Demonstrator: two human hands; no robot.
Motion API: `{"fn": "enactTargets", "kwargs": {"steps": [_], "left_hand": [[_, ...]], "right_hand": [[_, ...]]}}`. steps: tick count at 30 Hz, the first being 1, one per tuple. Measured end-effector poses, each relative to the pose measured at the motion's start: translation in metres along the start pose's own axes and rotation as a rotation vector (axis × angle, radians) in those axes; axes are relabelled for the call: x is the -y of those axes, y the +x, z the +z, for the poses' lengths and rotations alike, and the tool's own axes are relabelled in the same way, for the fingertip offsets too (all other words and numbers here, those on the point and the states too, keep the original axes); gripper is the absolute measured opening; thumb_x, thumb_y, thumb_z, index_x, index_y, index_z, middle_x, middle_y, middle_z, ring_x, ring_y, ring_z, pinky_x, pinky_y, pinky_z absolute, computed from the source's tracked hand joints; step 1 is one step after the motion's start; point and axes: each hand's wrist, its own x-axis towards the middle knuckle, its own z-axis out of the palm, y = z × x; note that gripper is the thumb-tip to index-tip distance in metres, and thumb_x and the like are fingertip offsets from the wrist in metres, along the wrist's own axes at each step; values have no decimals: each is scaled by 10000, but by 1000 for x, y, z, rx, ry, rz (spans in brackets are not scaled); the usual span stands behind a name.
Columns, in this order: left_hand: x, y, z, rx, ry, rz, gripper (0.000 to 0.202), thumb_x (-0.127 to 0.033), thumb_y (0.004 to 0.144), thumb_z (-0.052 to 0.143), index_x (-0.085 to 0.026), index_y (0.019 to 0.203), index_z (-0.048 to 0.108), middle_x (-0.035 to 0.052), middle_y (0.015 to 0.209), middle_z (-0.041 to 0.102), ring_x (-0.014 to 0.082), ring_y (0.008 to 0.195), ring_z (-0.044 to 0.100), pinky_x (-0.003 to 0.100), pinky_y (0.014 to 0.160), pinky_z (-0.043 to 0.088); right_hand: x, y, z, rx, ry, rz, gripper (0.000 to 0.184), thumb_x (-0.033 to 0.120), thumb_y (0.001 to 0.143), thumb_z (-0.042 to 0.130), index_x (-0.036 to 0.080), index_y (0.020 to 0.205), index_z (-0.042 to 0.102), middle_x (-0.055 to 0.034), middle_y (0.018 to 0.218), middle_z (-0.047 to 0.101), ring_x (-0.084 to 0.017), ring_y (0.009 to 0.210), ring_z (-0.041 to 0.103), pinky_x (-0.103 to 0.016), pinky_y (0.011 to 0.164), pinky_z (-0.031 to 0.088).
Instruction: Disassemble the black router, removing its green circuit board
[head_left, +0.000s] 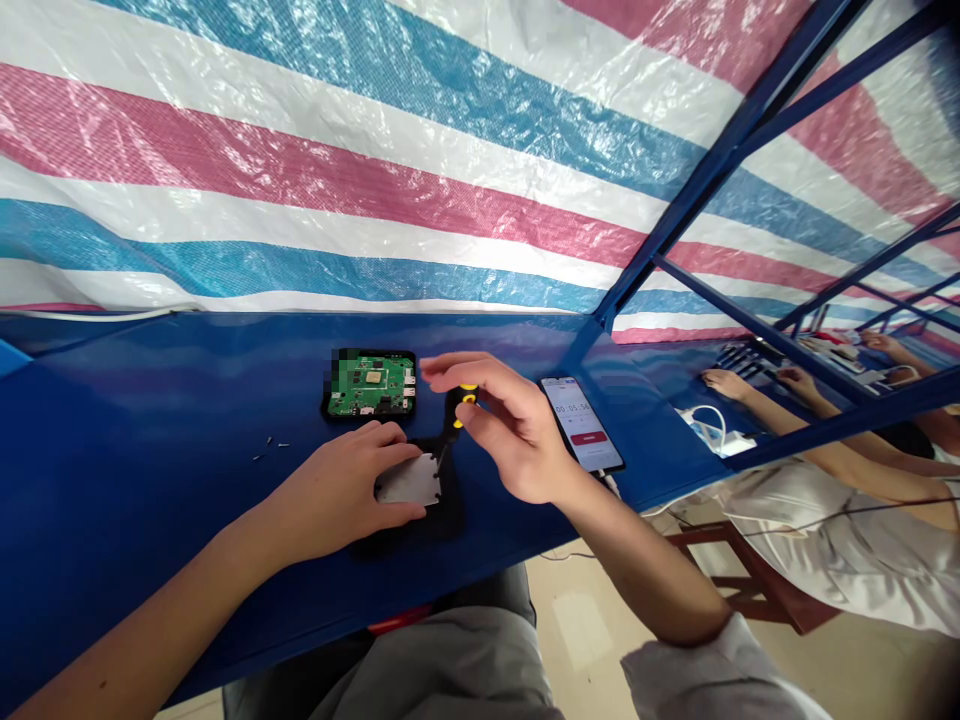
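Observation:
My left hand (341,490) grips a silver metal plate (409,483) by its edges, thumb on the near side and fingers on the far side. Under the plate lies a dark black piece (450,505), its shape partly hidden. My right hand (510,425) has thumb and fingers around the black and yellow handle of a screwdriver (452,415). The screwdriver is tilted, its shaft pointing down at the plate's right edge. Just beyond my left hand, a green circuit board (367,385) sits in a black case.
Several small screws (270,443) lie on the blue table (150,420) to the left. A phone (583,425) showing a timer lies at right, a cable plugged into it. Blue metal posts (675,230) divide off a neighbouring bench, where other people's hands (726,385) are at work.

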Motion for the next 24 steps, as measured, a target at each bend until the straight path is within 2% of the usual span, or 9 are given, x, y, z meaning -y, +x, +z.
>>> {"fn": "enactTargets", "kwargs": {"steps": [3, 5, 9, 12, 14, 16, 18, 21, 24], "left_hand": [[-1, 0, 0, -8, 16, 1, 546, -622, 898, 738, -277, 1319, 782, 78, 1343, 727, 347, 1196, 707, 421, 984, 540], [-1, 0, -1, -2, 20, -2, 565, -646, 902, 729, -280, 1329, 779, 86, 1397, 709, 360, 1233, 693, 425, 989, 540], [-1, 0, -2, 20, 3, -14, 566, -623, 914, 718, -267, 1352, 762, 82, 1377, 712, 342, 1224, 691, 421, 993, 531], [-1, -1, -2, 23, -1, -11, 557, -621, 910, 716, -270, 1340, 764, 79, 1350, 723, 335, 1198, 698, 421, 982, 530], [-2, -1, -2, 19, -2, -12, 566, -640, 903, 719, -272, 1330, 769, 85, 1383, 715, 348, 1225, 689, 425, 985, 532], [-2, -1, -2, 14, -4, -12, 573, -648, 900, 723, -269, 1329, 771, 92, 1419, 702, 358, 1258, 678, 423, 989, 535], [-2, -1, -2, 16, -4, -9, 568, -635, 901, 725, -267, 1331, 771, 89, 1406, 706, 351, 1250, 683, 416, 993, 535], [-2, 0, -2, 16, 0, -2, 546, -605, 907, 723, -268, 1334, 769, 75, 1340, 726, 332, 1191, 706, 415, 985, 537], [-1, 0, -2, -1, 10, 6, 527, -608, 906, 721, -276, 1311, 780, 76, 1355, 725, 341, 1194, 706, 423, 971, 548]], "right_hand": [[2, 3, -2, -33, -111, -43, 100, 260, 1034, 655, 242, 1098, 730, -94, 1205, 730, -238, 1172, 717, -408, 992, 635], [1, 4, 0, -30, -93, -28, 133, 280, 1003, 737, 251, 1133, 722, -74, 1137, 738, -221, 1089, 728, -383, 965, 641], [0, 1, 2, 2, 73, 19, 262, 197, 1065, 596, 258, 1318, 625, -80, 1194, 759, -199, 1117, 756, -360, 964, 647], [1, 1, 1, 15, 10, 7, 190, 204, 1060, 562, 249, 1208, 672, -104, 1281, 746, -232, 1230, 731, -392, 996, 642], [1, 3, 0, -12, -61, -18, 107, 250, 1017, 675, 249, 1120, 702, -93, 1213, 759, -248, 1194, 734, -412, 1002, 643], [1, 3, 1, -33, -51, -10, 169, 259, 985, 748, 255, 1146, 696, -70, 1118, 770, -231, 1093, 754, -404, 976, 654], [1, 2, 2, -22, 27, 16, 227, 226, 1023, 688, 258, 1245, 656, -65, 1116, 774, -207, 1050, 769, -383, 957, 660], [1, 1, 1, 12, 56, -6, 230, 169, 1066, 539, 248, 1251, 649, -96, 1227, 760, -214, 1170, 754, -404, 1011, 643], [2, 3, 0, -2, -50, -65, 113, 208, 1026, 651, 244, 1117, 707, -94, 1204, 750, -239, 1176, 733, -417, 1003, 638]]}}
